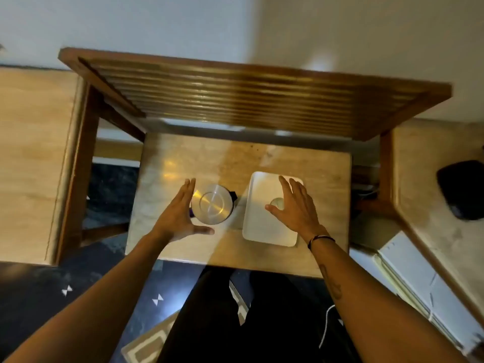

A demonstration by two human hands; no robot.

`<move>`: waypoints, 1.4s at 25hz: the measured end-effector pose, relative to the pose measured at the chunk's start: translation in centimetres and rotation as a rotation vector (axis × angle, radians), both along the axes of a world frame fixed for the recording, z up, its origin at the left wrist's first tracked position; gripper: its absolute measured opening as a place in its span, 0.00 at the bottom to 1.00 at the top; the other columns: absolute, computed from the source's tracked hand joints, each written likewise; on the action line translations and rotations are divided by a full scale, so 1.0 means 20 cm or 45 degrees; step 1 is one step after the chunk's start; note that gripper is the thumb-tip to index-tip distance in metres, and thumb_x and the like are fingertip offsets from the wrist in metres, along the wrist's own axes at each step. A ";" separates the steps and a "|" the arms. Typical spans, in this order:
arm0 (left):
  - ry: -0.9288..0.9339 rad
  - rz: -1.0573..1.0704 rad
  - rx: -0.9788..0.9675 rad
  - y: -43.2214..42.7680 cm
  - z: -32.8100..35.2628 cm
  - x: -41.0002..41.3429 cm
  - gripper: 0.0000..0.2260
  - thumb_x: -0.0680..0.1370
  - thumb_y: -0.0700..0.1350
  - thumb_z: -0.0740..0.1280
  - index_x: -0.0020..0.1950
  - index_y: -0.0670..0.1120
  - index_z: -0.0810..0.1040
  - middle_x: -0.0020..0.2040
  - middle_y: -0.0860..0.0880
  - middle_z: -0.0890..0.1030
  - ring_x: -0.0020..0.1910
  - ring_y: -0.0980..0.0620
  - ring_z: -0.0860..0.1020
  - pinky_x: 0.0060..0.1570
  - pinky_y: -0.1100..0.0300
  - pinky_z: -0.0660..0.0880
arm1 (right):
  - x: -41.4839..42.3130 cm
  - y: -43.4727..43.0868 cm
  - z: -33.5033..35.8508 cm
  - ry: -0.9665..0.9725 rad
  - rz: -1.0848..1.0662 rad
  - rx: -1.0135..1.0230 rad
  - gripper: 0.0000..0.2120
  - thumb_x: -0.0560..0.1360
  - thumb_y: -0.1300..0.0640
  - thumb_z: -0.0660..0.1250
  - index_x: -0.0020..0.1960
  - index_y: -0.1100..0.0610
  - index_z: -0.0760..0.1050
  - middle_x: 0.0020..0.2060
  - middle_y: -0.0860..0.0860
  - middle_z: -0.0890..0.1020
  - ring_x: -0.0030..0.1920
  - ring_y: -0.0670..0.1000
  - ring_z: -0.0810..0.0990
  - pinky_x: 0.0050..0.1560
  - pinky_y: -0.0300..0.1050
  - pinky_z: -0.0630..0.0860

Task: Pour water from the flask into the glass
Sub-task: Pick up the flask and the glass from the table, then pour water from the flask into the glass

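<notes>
A steel flask (212, 203) stands upright on the small marble-topped table (183, 163), seen from above with its round lid shining. My left hand (180, 213) is open just left of it, fingers straight and thumb spread below the flask, not gripping. A glass (277, 203) stands on a white rectangular tray (262, 226) to the right, mostly hidden. My right hand (294, 205) hovers over the tray, fingers spread, thumb beside the glass, holding nothing.
A wooden slatted shelf (248, 95) overhangs the table's far side on wooden legs (78, 163). Wooden surfaces flank both sides; a dark object (462, 189) lies on the right one. White books or papers (413, 273) sit at lower right. My legs are below the table edge.
</notes>
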State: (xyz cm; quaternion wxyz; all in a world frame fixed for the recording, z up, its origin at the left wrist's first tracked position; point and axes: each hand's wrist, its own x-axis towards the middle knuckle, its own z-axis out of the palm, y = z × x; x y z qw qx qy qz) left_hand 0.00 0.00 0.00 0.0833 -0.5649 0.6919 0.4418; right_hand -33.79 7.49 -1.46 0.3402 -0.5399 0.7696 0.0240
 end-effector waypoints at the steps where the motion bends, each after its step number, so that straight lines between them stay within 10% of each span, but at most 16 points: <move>1: 0.029 -0.007 0.020 0.01 -0.06 0.04 0.75 0.58 0.63 0.89 0.91 0.48 0.44 0.92 0.45 0.54 0.85 0.40 0.65 0.79 0.42 0.72 | 0.00 0.01 -0.07 -0.038 -0.005 0.077 0.52 0.78 0.37 0.77 0.90 0.55 0.51 0.88 0.61 0.62 0.87 0.65 0.60 0.82 0.64 0.68; 4: -0.060 0.015 0.020 0.05 -0.19 0.13 0.57 0.61 0.53 0.91 0.84 0.47 0.66 0.69 0.45 0.81 0.61 0.46 0.82 0.56 0.54 0.78 | -0.03 0.04 -0.20 -0.110 -0.064 0.283 0.57 0.76 0.45 0.83 0.90 0.55 0.49 0.87 0.61 0.63 0.84 0.66 0.64 0.79 0.65 0.72; 7: -0.116 0.109 -0.173 0.07 -0.27 0.13 0.24 0.72 0.45 0.85 0.64 0.41 0.82 0.50 0.46 0.84 0.49 0.37 0.84 0.47 0.49 0.76 | -0.02 0.07 -0.33 -0.127 -0.140 0.254 0.53 0.76 0.54 0.84 0.89 0.57 0.54 0.82 0.62 0.69 0.79 0.69 0.72 0.74 0.65 0.75; 10: -0.070 0.224 -0.256 0.07 -0.30 0.11 0.12 0.76 0.41 0.81 0.55 0.36 0.85 0.47 0.41 0.87 0.39 0.39 0.81 0.44 0.48 0.77 | 0.03 0.09 -0.43 -0.069 -0.201 0.172 0.45 0.75 0.60 0.83 0.84 0.59 0.62 0.76 0.63 0.74 0.73 0.69 0.77 0.69 0.65 0.80; 22: 0.407 0.443 0.018 0.06 0.21 -0.18 0.08 0.75 0.47 0.82 0.42 0.44 0.89 0.30 0.50 0.88 0.30 0.53 0.86 0.37 0.62 0.80 | 0.03 0.19 -0.08 -0.338 -0.491 -0.378 0.37 0.72 0.64 0.81 0.79 0.56 0.74 0.71 0.58 0.81 0.70 0.61 0.82 0.66 0.50 0.80; 28: 0.758 0.442 -0.113 -0.17 1.12 -0.15 0.34 0.66 0.73 0.78 0.24 0.43 0.78 0.18 0.44 0.73 0.17 0.49 0.70 0.21 0.61 0.69 | -0.05 0.11 0.69 -0.681 -0.579 -0.810 0.38 0.68 0.57 0.86 0.73 0.40 0.74 0.67 0.42 0.83 0.65 0.31 0.80 0.67 0.35 0.80; 31: 0.910 0.278 -0.219 -0.34 1.65 -0.20 0.42 0.63 0.74 0.81 0.27 0.33 0.76 0.20 0.37 0.70 0.18 0.48 0.67 0.23 0.61 0.66 | -0.06 0.04 1.21 -0.888 -0.621 -0.971 0.33 0.64 0.44 0.89 0.64 0.31 0.78 0.57 0.40 0.88 0.60 0.39 0.87 0.61 0.40 0.85; 35: 1.078 0.023 -0.306 -0.55 2.49 -0.32 0.37 0.63 0.72 0.83 0.23 0.42 0.70 0.16 0.47 0.66 0.14 0.52 0.61 0.21 0.67 0.60 | -0.13 -0.07 1.98 -0.962 -0.418 -1.285 0.36 0.65 0.38 0.88 0.67 0.49 0.79 0.57 0.56 0.87 0.57 0.54 0.90 0.58 0.49 0.89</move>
